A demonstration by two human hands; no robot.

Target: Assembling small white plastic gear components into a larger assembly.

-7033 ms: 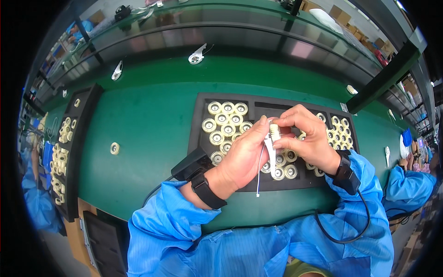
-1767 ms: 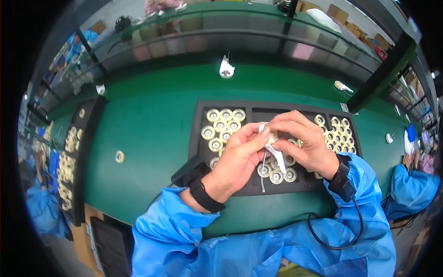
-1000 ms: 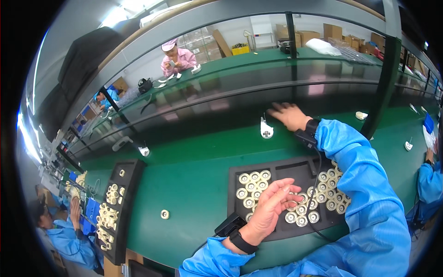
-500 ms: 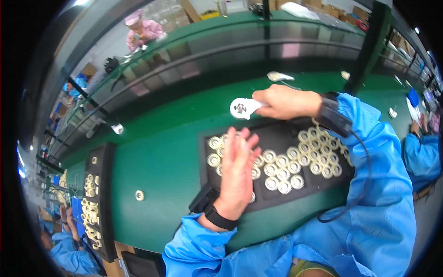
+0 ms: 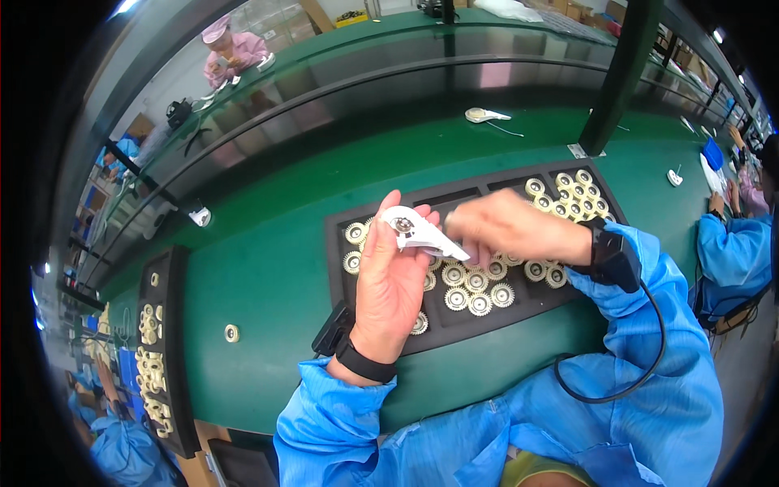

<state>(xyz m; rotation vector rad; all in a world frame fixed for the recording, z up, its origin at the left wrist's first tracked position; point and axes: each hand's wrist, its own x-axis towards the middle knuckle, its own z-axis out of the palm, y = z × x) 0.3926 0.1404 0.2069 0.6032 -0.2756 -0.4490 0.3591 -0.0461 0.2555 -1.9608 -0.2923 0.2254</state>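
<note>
- Our left hand is palm up near the middle of the frame, its fingers part-way curled, holding a white teardrop-shaped part between thumb and fingers.
- The part's rounded end, with a round opening, faces upper left; its narrow end slants toward the lower right.
- Our right hand, right of centre, is blurred, its fingers bent beside that narrow end; we cannot tell whether they have hold of anything.
- Beneath both hands we see a black tray with cream gears in its compartments.
- Toward the left, a single cream ring lies on the green table.
- Above our right hand, a white piece with a cord lies well apart.
</note>
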